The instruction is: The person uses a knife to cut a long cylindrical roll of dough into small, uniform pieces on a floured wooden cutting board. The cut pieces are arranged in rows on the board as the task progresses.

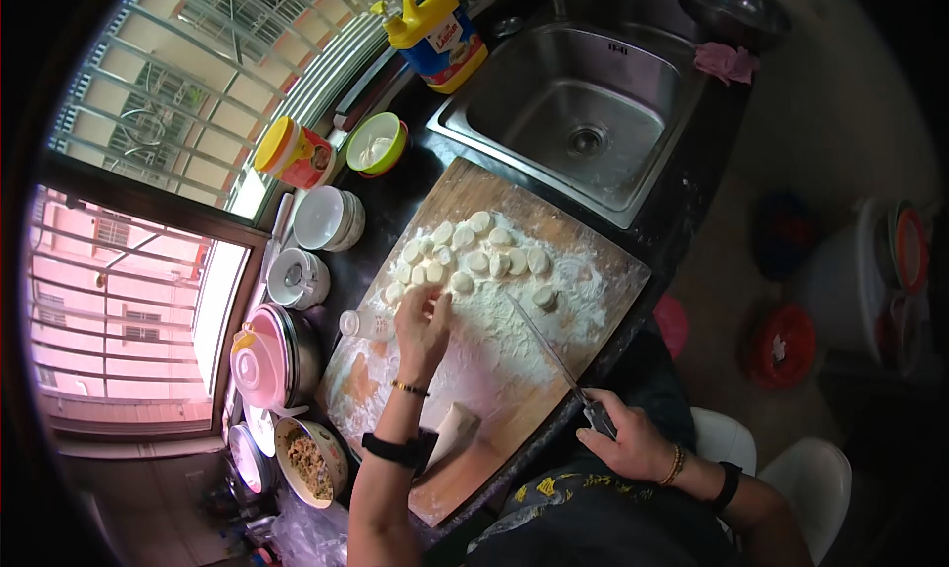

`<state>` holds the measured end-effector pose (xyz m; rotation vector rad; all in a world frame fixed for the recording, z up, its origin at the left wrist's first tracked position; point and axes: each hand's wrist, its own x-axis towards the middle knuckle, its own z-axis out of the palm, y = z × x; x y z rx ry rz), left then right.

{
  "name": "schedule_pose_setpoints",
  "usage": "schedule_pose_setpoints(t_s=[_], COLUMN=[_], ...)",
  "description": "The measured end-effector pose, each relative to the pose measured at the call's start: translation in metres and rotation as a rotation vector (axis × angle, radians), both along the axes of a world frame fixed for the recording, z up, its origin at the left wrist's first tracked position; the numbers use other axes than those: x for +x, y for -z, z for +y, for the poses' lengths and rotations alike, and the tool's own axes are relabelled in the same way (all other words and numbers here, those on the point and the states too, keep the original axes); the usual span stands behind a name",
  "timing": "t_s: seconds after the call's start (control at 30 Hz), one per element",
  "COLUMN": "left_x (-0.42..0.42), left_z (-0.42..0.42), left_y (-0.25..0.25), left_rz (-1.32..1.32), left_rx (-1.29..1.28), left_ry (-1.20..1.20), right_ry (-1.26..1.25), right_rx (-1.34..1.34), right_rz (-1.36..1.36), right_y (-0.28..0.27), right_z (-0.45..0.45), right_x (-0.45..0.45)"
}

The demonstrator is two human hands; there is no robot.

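Observation:
My right hand [629, 435] grips the dark handle of a knife [547, 346], whose blade points over the floured part of a wooden board [511, 433]. My left hand [424, 322] is at the lower left edge of several small dough pieces [461, 282], fingers bent; whether it holds one of them cannot be told. One dough piece [544, 297] lies apart, on the right. A larger length of dough [454, 435] rests on the board beside my left forearm, which partly covers it. Close by the left hand lies a small clear glass or jar [368, 324].
A steel sink [586, 115] adjoins the board. Along the window stand a yellow-and-blue jug [437, 40], a red tub [296, 154], a green bowl [376, 143], stacked bowls [326, 218], a pink lidded container [259, 363] and a bowl of filling [311, 459].

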<state>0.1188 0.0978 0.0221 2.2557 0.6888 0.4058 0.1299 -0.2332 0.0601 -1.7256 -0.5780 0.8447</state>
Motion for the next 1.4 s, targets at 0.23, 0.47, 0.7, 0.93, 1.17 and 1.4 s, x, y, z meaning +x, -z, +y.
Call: schedule_pose_setpoints(t_s=[0.23, 0.47, 0.7, 0.93, 1.17, 1.4], left_x=[-0.131, -0.178, -0.164, -0.161, -0.153, -0.143], left_z=[-0.023, -0.058, -0.072, -0.07, -0.071, -0.074], left_y=[-0.039, -0.025, -0.008, -0.001, 0.005, 0.005], left_rz=[0.183, 0.272, 0.182, 0.103, 0.077, -0.014], left_rx=[0.138, 0.26, 0.225, 0.221, 0.207, 0.169], left_ry=[0.265, 0.18, 0.001, -0.018, -0.044, -0.061], right_ry=[-0.115, -0.277, -0.374, -0.482, -0.531, -0.548], right_rx=[0.031, 0.073, -0.004, -0.062, -0.136, -0.165], right_rz=[0.052, 0.064, -0.042, -0.203, -0.142, -0.154], right_y=[-0.002, -0.001, -0.012, -0.012, -0.019, -0.025], right_z=[0.012, 0.035, 0.042, 0.044, 0.05, 0.054], right_x=[-0.006, -0.035, -0.042, -0.033, -0.029, -0.026])
